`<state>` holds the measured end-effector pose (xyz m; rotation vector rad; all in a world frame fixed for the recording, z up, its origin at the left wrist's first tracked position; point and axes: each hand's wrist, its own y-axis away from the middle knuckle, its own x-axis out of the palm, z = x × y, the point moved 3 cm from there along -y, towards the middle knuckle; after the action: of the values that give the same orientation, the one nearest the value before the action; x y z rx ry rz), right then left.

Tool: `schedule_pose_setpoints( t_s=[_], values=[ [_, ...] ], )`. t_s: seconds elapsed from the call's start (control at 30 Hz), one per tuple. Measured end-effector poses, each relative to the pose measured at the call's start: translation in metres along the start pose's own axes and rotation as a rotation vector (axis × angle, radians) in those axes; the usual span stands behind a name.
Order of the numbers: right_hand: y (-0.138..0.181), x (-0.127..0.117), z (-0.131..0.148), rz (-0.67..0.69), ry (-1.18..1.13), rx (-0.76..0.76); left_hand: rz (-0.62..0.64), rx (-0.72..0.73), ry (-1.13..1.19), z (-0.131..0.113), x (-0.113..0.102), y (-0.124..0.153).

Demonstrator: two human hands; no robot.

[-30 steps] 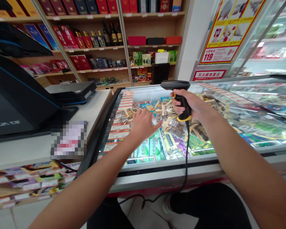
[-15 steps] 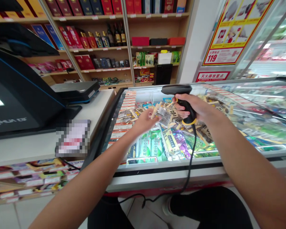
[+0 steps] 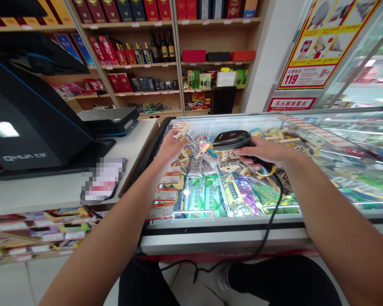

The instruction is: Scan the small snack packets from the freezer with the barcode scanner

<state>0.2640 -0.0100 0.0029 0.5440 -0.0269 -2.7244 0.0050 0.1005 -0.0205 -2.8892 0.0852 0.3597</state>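
Observation:
My left hand pinches the end of a clear-wrapped packet with pale strips along its ends. It is held up over the left part of the freezer. In my right hand is a black barcode scanner, its head pointing left toward the packet, a short gap between them. From its handle a black cable hangs down over the freezer's front. Below both hands, packaged goods lie in the freezer, among them green packs and a purple one.
The chest freezer's front rim runs across in front of me. To the left, a counter bears a dark checkout machine, a scale and a phone-like item, partly pixelated. Shelves with boxes and bottles stand behind.
My left hand has moved left and up with the packet, which now shows its face. The scanner has lowered slightly and turned, its head now tilted toward the packet.

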Motion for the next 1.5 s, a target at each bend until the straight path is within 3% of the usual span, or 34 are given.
schedule_pose_setpoints(
  t_s=[0.2, 0.43, 0.53, 0.67, 0.8, 0.93, 1.1, 1.23, 1.3, 1.37, 1.5],
  values=[
    [0.001, 0.001, 0.002, -0.01, -0.037, -0.001, -0.015, 0.036, -0.099, 0.004, -0.001, -0.003],
    [-0.001, -0.003, 0.002, -0.169, -0.121, -0.02, -0.055, 0.196, -0.935, 0.006, -0.01, 0.003],
    [-0.002, -0.003, 0.0, -0.197, -0.117, -0.016, -0.063, 0.351, -1.095, 0.005, -0.005, 0.01],
    [-0.004, -0.001, 0.0, -0.182, -0.079, -0.02, 0.178, 0.499, -1.142, 0.012, 0.018, 0.02],
    [-0.004, 0.001, 0.0, -0.174, -0.056, -0.022, 0.32, 0.396, -1.225, 0.022, 0.027, 0.019],
    [-0.004, 0.0, -0.001, -0.178, -0.048, -0.027, 0.328, 0.354, -1.237, 0.024, 0.014, 0.011],
    [-0.004, -0.007, -0.004, -0.288, -0.189, -0.054, 0.339, 0.314, -1.225, 0.026, -0.004, 0.004],
    [-0.004, -0.012, -0.003, -0.374, -0.336, -0.045, 0.277, 0.332, -1.258, 0.019, -0.003, 0.012],
    [-0.004, -0.014, -0.001, -0.42, -0.409, -0.042, 0.22, 0.436, -1.226, 0.008, 0.007, 0.021],
    [-0.003, -0.015, 0.001, -0.46, -0.464, -0.056, 0.244, 0.558, -1.142, -0.003, 0.023, 0.033],
    [-0.005, -0.017, 0.001, -0.475, -0.502, -0.097, 0.536, 0.768, -0.996, -0.014, 0.07, 0.06]
  ],
)
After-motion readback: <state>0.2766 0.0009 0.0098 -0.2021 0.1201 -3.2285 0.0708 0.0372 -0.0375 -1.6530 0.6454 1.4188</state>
